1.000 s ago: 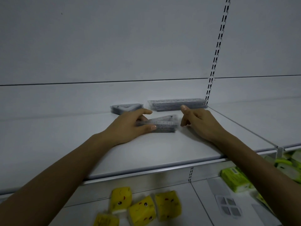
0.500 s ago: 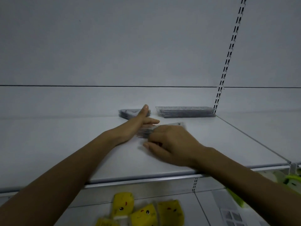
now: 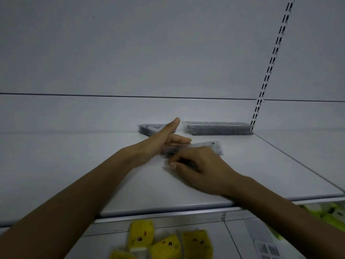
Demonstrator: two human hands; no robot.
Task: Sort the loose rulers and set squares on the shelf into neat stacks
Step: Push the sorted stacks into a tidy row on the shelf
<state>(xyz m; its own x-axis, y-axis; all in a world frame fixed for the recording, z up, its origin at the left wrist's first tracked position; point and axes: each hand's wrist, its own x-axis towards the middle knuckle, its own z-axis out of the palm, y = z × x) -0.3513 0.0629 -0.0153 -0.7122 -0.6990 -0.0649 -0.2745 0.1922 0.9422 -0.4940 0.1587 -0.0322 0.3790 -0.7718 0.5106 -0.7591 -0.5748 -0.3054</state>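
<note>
L hand point(image 3: 158, 144) fingers straight, pressing loose ruler stack point(image 3: 216, 146) mid-shelf point(image 3: 74, 165), R hand point(image 3: 201, 165) fingers curled gripping its near edge, set-square pile point(image 3: 147, 128) and long ruler pile point(image 3: 216, 128) at rear edge.

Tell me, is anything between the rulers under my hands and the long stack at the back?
Nothing visible. Only bare white shelf separates the loose clear plastic rulers from the long clear ruler stack; the triangular set-square stack sits off left.
</note>
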